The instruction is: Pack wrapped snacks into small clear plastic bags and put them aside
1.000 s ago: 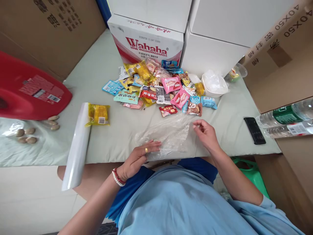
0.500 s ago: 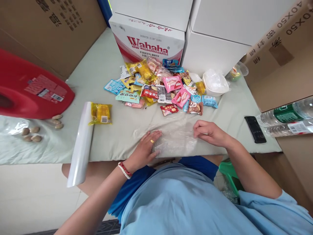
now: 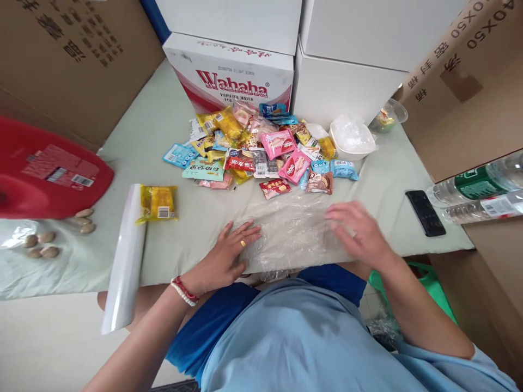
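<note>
A thin sheet of clear plastic film [image 3: 292, 234] lies wrinkled along the table's front edge, part of it hanging over. My left hand [image 3: 229, 247] rests flat at the film's left side, fingers spread, with a ring and a beaded bracelet. At the right side my right hand [image 3: 359, 231] is slightly blurred, its fingers stretched out over the film and apparently holding nothing. Beyond the film is a heap of small wrapped snacks, among them a pink wafer packet [image 3: 279, 142] and a brown packet [image 3: 320, 183].
Left of my left hand, a roll of plastic film [image 3: 125, 267] juts over the edge, with a yellow snack packet [image 3: 158, 203] against it. A red jug [image 3: 53, 169], a Wahaha carton [image 3: 232, 81], a white bowl [image 3: 353, 147], a phone [image 3: 425, 212] and bottles [image 3: 480, 185] surround the work area.
My right hand has gone from a pinch at the film's edge to stretched fingers. The film lies more spread out toward me. My left hand is slightly further left; the view has shifted.
</note>
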Motion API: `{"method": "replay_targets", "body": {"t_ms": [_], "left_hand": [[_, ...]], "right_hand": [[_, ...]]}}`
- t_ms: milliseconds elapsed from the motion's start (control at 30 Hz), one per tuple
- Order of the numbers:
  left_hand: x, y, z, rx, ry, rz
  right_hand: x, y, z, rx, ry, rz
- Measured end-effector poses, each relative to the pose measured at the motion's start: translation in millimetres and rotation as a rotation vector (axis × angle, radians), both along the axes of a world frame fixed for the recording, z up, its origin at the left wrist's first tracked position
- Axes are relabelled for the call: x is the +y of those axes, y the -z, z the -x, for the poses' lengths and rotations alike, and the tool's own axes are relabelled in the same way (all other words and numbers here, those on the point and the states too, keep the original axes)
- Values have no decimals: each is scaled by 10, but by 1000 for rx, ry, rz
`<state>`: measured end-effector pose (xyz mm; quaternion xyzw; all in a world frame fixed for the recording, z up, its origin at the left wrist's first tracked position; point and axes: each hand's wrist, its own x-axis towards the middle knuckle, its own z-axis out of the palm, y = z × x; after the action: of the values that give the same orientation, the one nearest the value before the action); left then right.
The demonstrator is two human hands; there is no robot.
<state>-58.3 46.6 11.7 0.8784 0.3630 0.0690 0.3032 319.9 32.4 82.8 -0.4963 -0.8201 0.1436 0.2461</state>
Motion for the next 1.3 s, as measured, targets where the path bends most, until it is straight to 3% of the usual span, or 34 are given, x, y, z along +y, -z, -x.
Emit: {"method": "replay_targets", "body": {"t_ms": [100,233,300,333,433,567,633,700,800,867,1000,1067,1167,1300], "left_hand": [[40,-16,-23,-65,-8,46],[224,41,-96,-30,-148,19],[333,40,-125,-8,-179,-43],[372,18,-137,-13,-190,-87],[355,-116,-197,-88,-306,-270],[40,-226,-420,-254,-609,-430],[-114,-163,-543,-268,-616,-399],[-185,-36,-601,-176,-574,-378],[-141,170,-515,35,-519,-388],[-64,262,-383,121,-467,-394],[53,322,-165,155,-373,-410],[70,323,-127,145,-354,-407],[65,315,-136,124,-348,-381],[58,308,-171,55,-388,-334]], "right_hand": [[-192,38,496,-65,-289,232],[-328,324,820,-203,-728,472],[-320,401,872,-121,-892,539],[-302,407,896,-42,-904,565],[-234,342,1010,149,-708,586],[-131,238,1136,129,-470,519],[19,196,1057,188,-358,475],[311,146,861,220,-140,358],[992,72,504,-1,94,151],[1482,46,353,-215,84,82],[2142,98,364,-539,-250,73],[2257,160,439,-650,-368,108],[2251,203,478,-752,-395,83],[2268,40,345,-742,-361,30]]}}
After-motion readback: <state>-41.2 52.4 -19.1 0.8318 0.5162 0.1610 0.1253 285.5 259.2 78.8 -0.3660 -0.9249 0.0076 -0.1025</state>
